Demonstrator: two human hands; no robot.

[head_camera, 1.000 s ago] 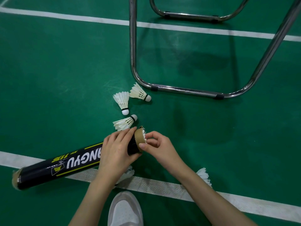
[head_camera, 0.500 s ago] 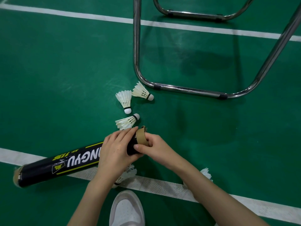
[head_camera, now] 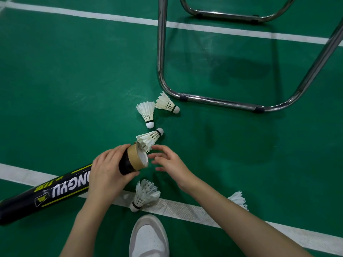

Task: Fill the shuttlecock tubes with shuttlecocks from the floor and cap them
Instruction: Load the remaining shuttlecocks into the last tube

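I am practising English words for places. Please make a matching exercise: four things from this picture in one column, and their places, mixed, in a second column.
Things
1. tube
2. shoe
3. chair frame
4. right hand

Places
A. at the bottom edge, below the white line
B. beside the tube's open end, holding nothing
C. in the left hand
D. on the floor, behind the shuttlecocks

Pairs: 1-C, 2-A, 3-D, 4-B
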